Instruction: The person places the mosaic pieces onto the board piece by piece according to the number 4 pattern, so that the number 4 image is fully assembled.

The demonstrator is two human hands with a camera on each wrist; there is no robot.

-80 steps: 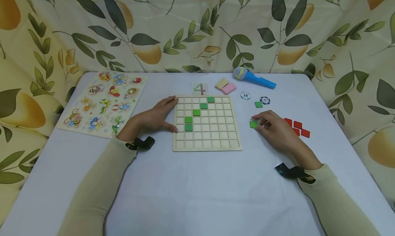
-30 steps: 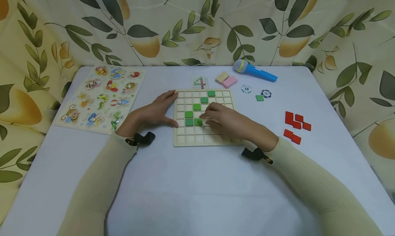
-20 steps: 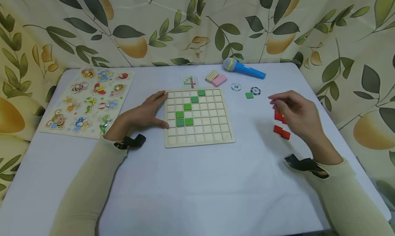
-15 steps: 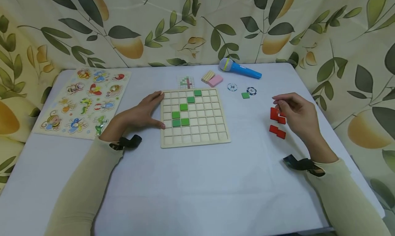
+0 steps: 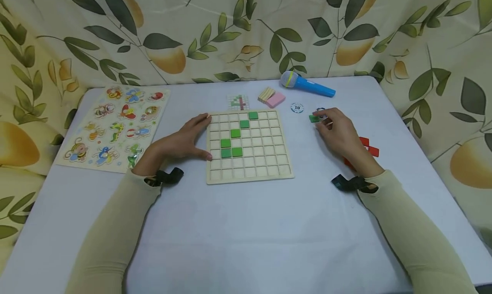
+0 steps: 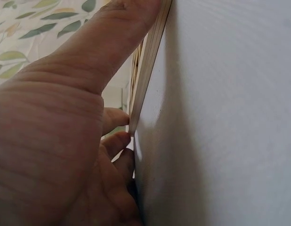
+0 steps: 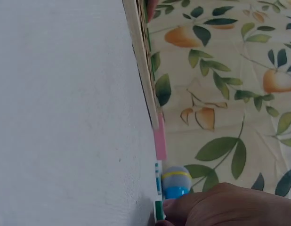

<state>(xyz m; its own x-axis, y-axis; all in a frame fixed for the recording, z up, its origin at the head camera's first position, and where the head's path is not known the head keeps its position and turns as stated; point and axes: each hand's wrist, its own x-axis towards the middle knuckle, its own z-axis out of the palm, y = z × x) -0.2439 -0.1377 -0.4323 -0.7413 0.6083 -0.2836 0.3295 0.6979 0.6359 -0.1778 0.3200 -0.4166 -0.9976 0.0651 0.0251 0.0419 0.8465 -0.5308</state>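
A pale gridded board [image 5: 265, 161] lies mid-table, with several green tiles [image 5: 235, 133] set in its squares. My left hand [image 5: 184, 138] is spread along the board's left side, thumb and fingertips touching the edge. In the left wrist view the thumb reaches over the wooden board edge [image 6: 146, 75]. To the right of the board, my right hand [image 5: 338, 129] pinches a loose green tile [image 5: 314, 118] between thumb and fingers. The right wrist view shows that green tile [image 7: 158, 209] low down at the fingertips.
Red tiles [image 5: 373, 151] lie partly hidden behind the right wrist. A blue toy microphone [image 5: 311, 87], a pink block [image 5: 276, 99], a striped block [image 5: 266, 94], a small pattern card [image 5: 238, 102] and a round chip [image 5: 297, 108] lie at the back. A sticker sheet [image 5: 115, 132] is at left.
One more green tile has come onto the board. My right hand left the board, hovered by the red tiles, then moved left to the loose green tile. The left hand keeps its place.
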